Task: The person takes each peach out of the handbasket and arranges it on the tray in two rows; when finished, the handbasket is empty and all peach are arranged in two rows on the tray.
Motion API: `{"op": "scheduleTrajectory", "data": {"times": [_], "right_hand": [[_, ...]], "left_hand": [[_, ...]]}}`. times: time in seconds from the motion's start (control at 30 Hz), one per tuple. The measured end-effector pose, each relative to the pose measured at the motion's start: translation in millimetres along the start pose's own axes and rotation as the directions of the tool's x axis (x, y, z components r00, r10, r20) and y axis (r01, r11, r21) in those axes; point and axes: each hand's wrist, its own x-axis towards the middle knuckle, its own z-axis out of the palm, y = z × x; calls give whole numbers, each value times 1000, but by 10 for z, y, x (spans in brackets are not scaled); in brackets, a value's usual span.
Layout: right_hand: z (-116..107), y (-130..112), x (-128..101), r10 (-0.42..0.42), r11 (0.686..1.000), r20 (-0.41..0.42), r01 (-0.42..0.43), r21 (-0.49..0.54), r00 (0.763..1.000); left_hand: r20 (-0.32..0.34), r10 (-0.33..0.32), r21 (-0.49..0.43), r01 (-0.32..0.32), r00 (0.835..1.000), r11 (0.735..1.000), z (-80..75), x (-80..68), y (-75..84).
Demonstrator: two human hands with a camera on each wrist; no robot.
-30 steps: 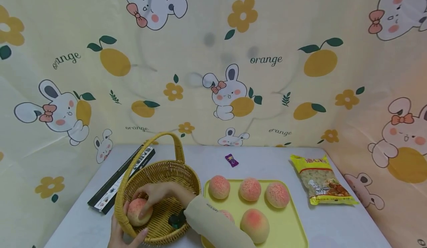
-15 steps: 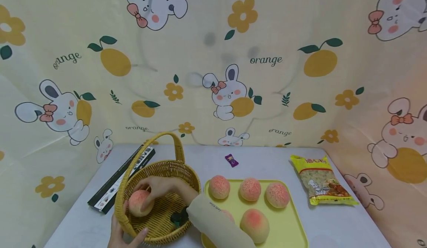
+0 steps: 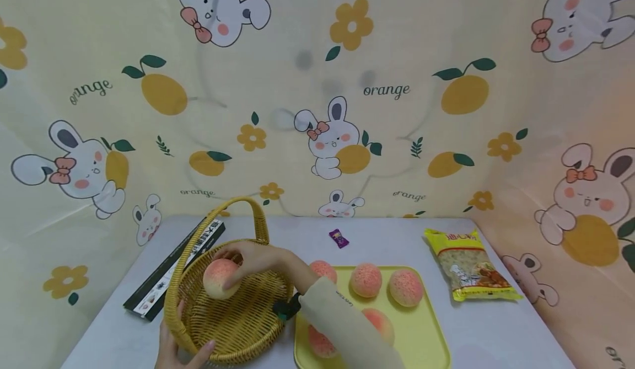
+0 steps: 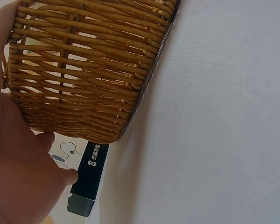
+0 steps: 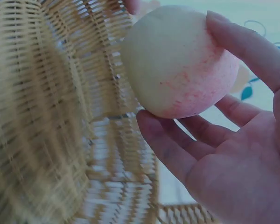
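In the head view my right hand point(image 3: 258, 260) holds a pink-and-cream peach point(image 3: 218, 278) above the bottom of a yellow wicker basket point(image 3: 244, 333). The right wrist view shows the peach point(image 5: 177, 65) pinched between thumb and fingertips. At the basket's near left side, my left hand point(image 3: 171, 349) holds it below the handle, thumb at the front. From the left wrist, the basket's woven outer wall point(image 4: 79, 70) appears beside that hand, its fingertips extending past the wall. Several more peaches point(image 3: 407, 287) sit on a yellow tray point(image 3: 429, 336), partly hidden by my right sleeve.
A long black-and-white box point(image 3: 149, 303) lies left of the basket. A small purple-wrapped candy point(image 3: 339, 239) is toward the back of the white table point(image 3: 292, 228). To the tray's right lies a yellow printed bag point(image 3: 471, 267). Printed cloth point(image 3: 288, 82) surrounds the table.
My right hand has raised the peach from low in the basket, moving it up and slightly right. The left hand remains at the basket. The head view has shifted slightly.
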Motion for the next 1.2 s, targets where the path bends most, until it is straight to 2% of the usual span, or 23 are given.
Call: {"op": "scheduleTrajectory", "data": {"times": [0.1,0.23,0.47,0.67,0.87,1.0,1.2], "right_hand": [[-107,-28,-141,-10,1000,-24,9,-29,1000],[-230,-11,-331,-25,999,-60,22,-48,998],[-382,52,-679,-8,1000,-135,4,-25,991],[-493,72,-1000,8,1000,-192,-13,-24,981],[-592,131,-1357,36,999,-275,-31,23,961],[-629,190,-1625,48,998,-329,-34,48,943],[-642,275,-1960,64,997,-394,-46,55,917]], "left_hand": [[-31,44,-14,-45,999,999,19,-16,-1],[-36,56,-4,-56,998,998,28,-12,-12],[5,-20,11,20,1000,1000,13,26,-21],[15,-47,34,47,999,998,6,21,-14],[25,-74,39,73,997,997,23,43,11],[21,-62,48,61,998,997,29,31,9],[-11,9,37,-9,1000,999,9,12,-10]]}}
